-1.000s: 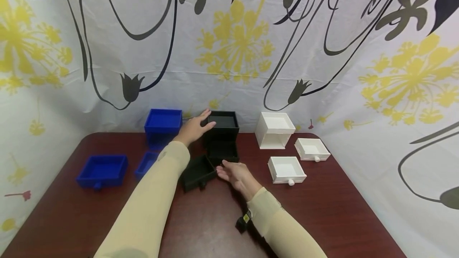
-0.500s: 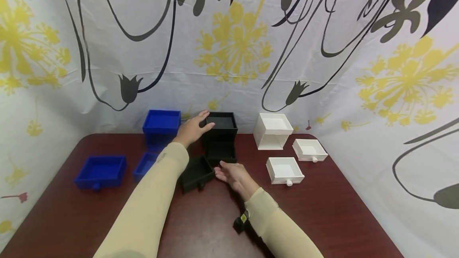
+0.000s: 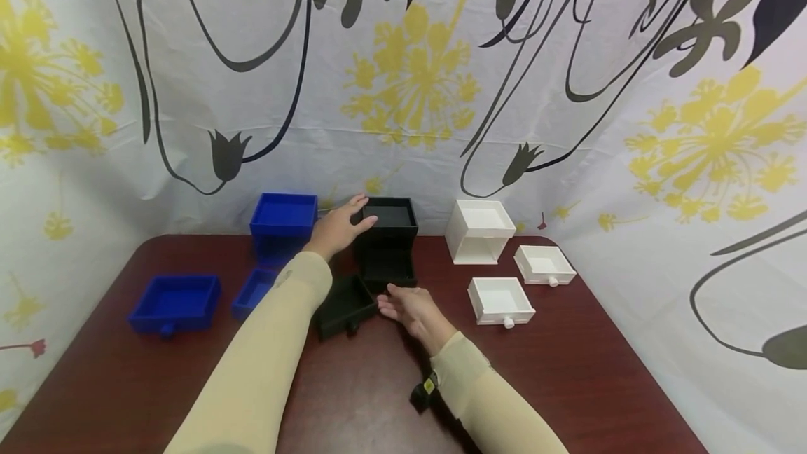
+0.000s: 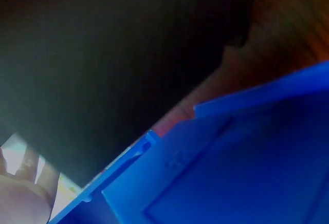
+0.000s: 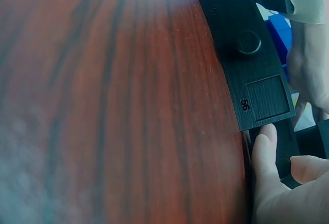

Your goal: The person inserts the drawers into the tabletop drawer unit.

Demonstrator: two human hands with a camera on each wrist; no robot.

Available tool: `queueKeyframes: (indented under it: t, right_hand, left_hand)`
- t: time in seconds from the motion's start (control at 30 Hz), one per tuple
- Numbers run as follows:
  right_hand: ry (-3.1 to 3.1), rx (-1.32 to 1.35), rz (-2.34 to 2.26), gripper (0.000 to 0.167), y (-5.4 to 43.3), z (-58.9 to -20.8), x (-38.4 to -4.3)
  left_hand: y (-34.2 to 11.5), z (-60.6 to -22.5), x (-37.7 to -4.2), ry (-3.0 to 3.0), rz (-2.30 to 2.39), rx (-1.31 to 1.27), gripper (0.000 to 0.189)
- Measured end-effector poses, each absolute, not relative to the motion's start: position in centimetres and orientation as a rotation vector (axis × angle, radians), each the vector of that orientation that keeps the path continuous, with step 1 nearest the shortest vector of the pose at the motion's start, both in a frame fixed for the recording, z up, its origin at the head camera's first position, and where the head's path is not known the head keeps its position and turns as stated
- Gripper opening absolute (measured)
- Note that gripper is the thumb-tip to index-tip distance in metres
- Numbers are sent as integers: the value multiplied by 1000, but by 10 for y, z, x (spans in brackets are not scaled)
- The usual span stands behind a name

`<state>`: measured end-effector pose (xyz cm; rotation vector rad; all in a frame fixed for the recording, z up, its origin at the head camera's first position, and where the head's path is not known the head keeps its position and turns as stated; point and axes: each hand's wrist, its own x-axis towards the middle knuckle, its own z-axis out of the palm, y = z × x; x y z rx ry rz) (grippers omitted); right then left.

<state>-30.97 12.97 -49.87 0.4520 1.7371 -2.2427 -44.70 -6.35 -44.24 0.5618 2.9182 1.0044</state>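
Observation:
In the head view a black box (image 3: 387, 235) stands at the back centre, its lower black drawer (image 3: 386, 269) partly out at the front. My left hand (image 3: 337, 231) rests on the box's left side, thumb over the top rim, fingers stretched toward the back corner. My right hand (image 3: 415, 310) is at the drawer's front; in the right wrist view thumb and finger (image 5: 263, 154) pinch around its knob (image 5: 282, 168). A second, loose black drawer (image 5: 252, 62) lies angled in front, marked 56, close to my right fingertips. In the left wrist view straight fingers (image 4: 28, 168) show beside the dark box.
A blue box (image 3: 285, 212) with two blue drawers (image 3: 176, 303) sits to the left, one drawer partly behind my left sleeve. At right are a white box (image 3: 480, 230) and two white drawers (image 3: 501, 310). Patterned cloth (image 3: 403, 90) hangs behind the red-brown table (image 3: 353, 398).
The head view shifts slightly at first. Both hands, the black box and the drawers keep the same places relative to each other.

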Motion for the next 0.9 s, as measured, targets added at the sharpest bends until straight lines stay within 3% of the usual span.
queueKeyframes:
  t: [0.47,0.9]
  right_hand:
    - [1747,458,-2232,32,129,-496,-312]
    - [1753,452,-2245,47,124,-498,-317]
  left_hand:
    - [-65,-446,-450,2919,1005,562,73]
    - [-64,-446,-450,2935,965,564,76]
